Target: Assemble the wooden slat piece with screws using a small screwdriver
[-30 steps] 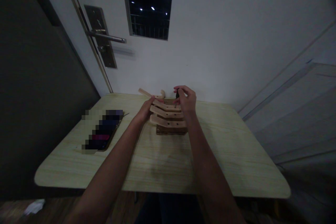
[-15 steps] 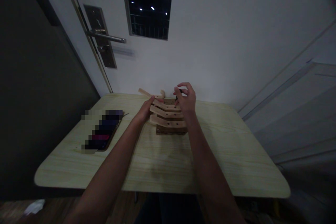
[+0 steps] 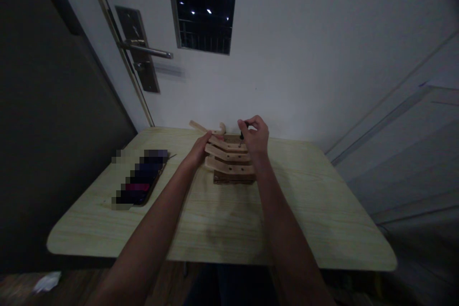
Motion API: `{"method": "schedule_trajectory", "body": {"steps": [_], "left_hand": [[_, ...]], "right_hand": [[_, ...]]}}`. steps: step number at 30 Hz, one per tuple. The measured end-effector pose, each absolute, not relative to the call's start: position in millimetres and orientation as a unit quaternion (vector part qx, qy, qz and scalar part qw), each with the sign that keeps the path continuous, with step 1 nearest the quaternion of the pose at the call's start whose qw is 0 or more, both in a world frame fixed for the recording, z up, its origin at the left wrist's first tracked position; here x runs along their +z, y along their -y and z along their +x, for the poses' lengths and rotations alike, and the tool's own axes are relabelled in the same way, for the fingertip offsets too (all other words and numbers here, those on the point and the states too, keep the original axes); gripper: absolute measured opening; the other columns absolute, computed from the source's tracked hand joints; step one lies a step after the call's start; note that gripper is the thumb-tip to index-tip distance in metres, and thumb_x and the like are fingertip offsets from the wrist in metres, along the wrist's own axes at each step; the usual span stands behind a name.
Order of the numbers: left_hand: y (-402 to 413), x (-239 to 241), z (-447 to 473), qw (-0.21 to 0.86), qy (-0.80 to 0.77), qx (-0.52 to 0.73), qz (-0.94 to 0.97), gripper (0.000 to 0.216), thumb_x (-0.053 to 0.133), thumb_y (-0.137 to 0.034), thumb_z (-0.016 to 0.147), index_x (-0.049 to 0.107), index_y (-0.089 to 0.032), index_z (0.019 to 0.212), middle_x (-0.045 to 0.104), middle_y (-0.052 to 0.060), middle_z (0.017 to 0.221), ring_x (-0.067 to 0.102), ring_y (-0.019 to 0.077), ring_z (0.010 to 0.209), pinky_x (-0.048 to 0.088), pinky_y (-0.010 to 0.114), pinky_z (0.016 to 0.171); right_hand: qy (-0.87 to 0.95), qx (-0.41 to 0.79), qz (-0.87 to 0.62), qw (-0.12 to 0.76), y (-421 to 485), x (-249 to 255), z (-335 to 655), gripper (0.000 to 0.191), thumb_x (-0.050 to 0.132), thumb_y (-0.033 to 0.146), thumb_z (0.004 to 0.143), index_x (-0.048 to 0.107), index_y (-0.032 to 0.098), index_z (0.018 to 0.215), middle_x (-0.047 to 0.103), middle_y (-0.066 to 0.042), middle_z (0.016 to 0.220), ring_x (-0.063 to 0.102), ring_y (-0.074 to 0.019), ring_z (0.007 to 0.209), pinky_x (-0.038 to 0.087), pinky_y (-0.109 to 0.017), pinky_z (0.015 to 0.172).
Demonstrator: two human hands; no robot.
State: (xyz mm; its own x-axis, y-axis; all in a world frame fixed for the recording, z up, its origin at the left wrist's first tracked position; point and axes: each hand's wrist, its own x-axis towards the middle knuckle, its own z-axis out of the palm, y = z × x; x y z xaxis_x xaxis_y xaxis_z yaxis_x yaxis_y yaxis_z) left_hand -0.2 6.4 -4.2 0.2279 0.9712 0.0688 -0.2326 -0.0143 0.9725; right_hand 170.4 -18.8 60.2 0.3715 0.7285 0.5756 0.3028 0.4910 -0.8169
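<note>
A dark brown wooden board point(image 3: 234, 178) lies on the table with several pale, bent wooden strips point(image 3: 224, 167) across it. Dark screws or holes show along the strips. My left hand point(image 3: 201, 149) is closed around the left end of the farthest strip on the board, steadying it. Between the thumb and fingers of my right hand point(image 3: 256, 136) is a small black-handled screwdriver point(image 3: 244, 133). Its thin shaft points down at a hole in that same strip. The fingers partly cover the handle. My right wrist hides the right ends of the strips.
Behind the board lies a loose pale wooden hook point(image 3: 218, 130), near the table's far edge. A phone point(image 3: 143, 181) rests at the left of the table point(image 3: 315, 210), a thin pointed item point(image 3: 173, 156) by it. A white door with a metal handle point(image 3: 150, 51) stands directly behind.
My right hand's fingers have shifted slightly around the screwdriver, and the hand has turned a little. My left hand, the board and the strips stay where they were.
</note>
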Motion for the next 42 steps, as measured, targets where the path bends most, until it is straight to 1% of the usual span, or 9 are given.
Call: {"method": "schedule_trajectory", "body": {"steps": [2, 6, 11, 17, 21, 26, 30, 37, 42], "left_hand": [[-5.2, -2.8, -0.1, 0.598, -0.366, 0.504, 0.504, 0.060, 0.057, -0.068, 0.076, 0.071, -0.012, 0.092, 0.076, 0.011, 0.088, 0.069, 0.0264, 0.085, 0.051, 0.035, 0.082], [-2.8, 0.2, 0.6, 0.598, -0.369, 0.505, 0.501, 0.059, 0.057, -0.066, 0.076, 0.071, -0.012, 0.092, 0.076, 0.011, 0.087, 0.069, 0.0259, 0.083, 0.051, 0.035, 0.081], [-3.7, 0.0, 1.1, 0.600, -0.374, 0.500, 0.501, 0.060, 0.056, -0.067, 0.076, 0.071, -0.011, 0.092, 0.075, 0.011, 0.086, 0.069, 0.0267, 0.084, 0.051, 0.036, 0.081], [-4.7, -1.0, 1.8, 0.614, -0.361, 0.506, 0.486, 0.058, 0.060, -0.065, 0.074, 0.071, -0.011, 0.092, 0.076, 0.010, 0.085, 0.069, 0.0241, 0.079, 0.052, 0.034, 0.079], [-4.9, -1.4, 1.2, 0.607, -0.368, 0.503, 0.493, 0.059, 0.059, -0.067, 0.074, 0.071, -0.012, 0.092, 0.076, 0.011, 0.085, 0.069, 0.0255, 0.081, 0.051, 0.035, 0.078], [-4.8, -1.4, 1.0, 0.599, -0.372, 0.501, 0.501, 0.060, 0.057, -0.067, 0.075, 0.071, -0.012, 0.092, 0.076, 0.012, 0.087, 0.070, 0.0273, 0.086, 0.051, 0.036, 0.081], [-4.8, 0.3, 1.5, 0.601, -0.373, 0.503, 0.497, 0.059, 0.059, -0.068, 0.073, 0.071, -0.012, 0.087, 0.076, 0.011, 0.084, 0.069, 0.0268, 0.083, 0.051, 0.036, 0.082], [-3.3, 1.4, 2.0, 0.602, -0.380, 0.503, 0.491, 0.058, 0.060, -0.067, 0.073, 0.072, -0.013, 0.090, 0.075, 0.009, 0.084, 0.068, 0.0249, 0.079, 0.051, 0.035, 0.080], [-3.1, 0.2, 1.5, 0.605, -0.377, 0.499, 0.493, 0.058, 0.058, -0.067, 0.074, 0.071, -0.013, 0.091, 0.075, 0.010, 0.086, 0.069, 0.0259, 0.082, 0.051, 0.036, 0.081]], "right_hand": [[0.542, 0.163, -0.468, 0.679, 18.8, 59.3, 170.6, 0.030, 0.069, 0.044, 0.074, 0.050, 0.021, 0.069, 0.060, 0.002, 0.066, 0.058, -0.0123, 0.063, 0.042, -0.022, 0.053], [0.585, 0.176, -0.446, 0.654, 21.2, 61.2, 170.1, 0.022, 0.062, 0.042, 0.082, 0.058, 0.021, 0.078, 0.062, 0.002, 0.069, 0.059, -0.0113, 0.063, 0.042, -0.022, 0.055], [0.583, 0.194, -0.460, 0.642, 21.7, 62.7, 170.6, 0.031, 0.049, 0.039, 0.090, 0.066, 0.019, 0.075, 0.062, 0.000, 0.067, 0.054, -0.0098, 0.057, 0.037, -0.021, 0.050], [0.570, 0.196, -0.473, 0.643, 22.2, 63.1, 170.7, 0.028, 0.050, 0.036, 0.088, 0.070, 0.018, 0.080, 0.068, -0.002, 0.073, 0.045, -0.0072, 0.046, 0.033, -0.021, 0.045], [0.577, 0.155, -0.488, 0.636, 21.4, 63.1, 170.1, 0.025, 0.063, 0.042, 0.081, 0.071, 0.018, 0.082, 0.072, -0.004, 0.082, 0.042, -0.0069, 0.046, 0.034, -0.023, 0.047], [0.553, 0.138, -0.494, 0.657, 17.6, 58.3, 170.8, 0.026, 0.071, 0.041, 0.075, 0.057, 0.020, 0.073, 0.065, 0.001, 0.074, 0.041, -0.0065, 0.049, 0.033, -0.022, 0.049], [0.577, 0.148, -0.481, 0.643, 20.0, 60.3, 171.5, 0.023, 0.069, 0.041, 0.078, 0.059, 0.021, 0.080, 0.056, 0.005, 0.062, 0.038, -0.0066, 0.047, 0.029, -0.022, 0.047], [0.575, 0.188, -0.483, 0.633, 25.0, 64.4, 170.3, 0.034, 0.047, 0.040, 0.091, 0.071, 0.018, 0.083, 0.064, -0.001, 0.068, 0.044, -0.0079, 0.050, 0.031, -0.021, 0.047], [0.575, 0.176, -0.479, 0.639, 24.0, 64.5, 170.2, 0.027, 0.054, 0.039, 0.085, 0.072, 0.018, 0.085, 0.069, -0.003, 0.076, 0.046, -0.0086, 0.051, 0.035, -0.023, 0.049]]}}
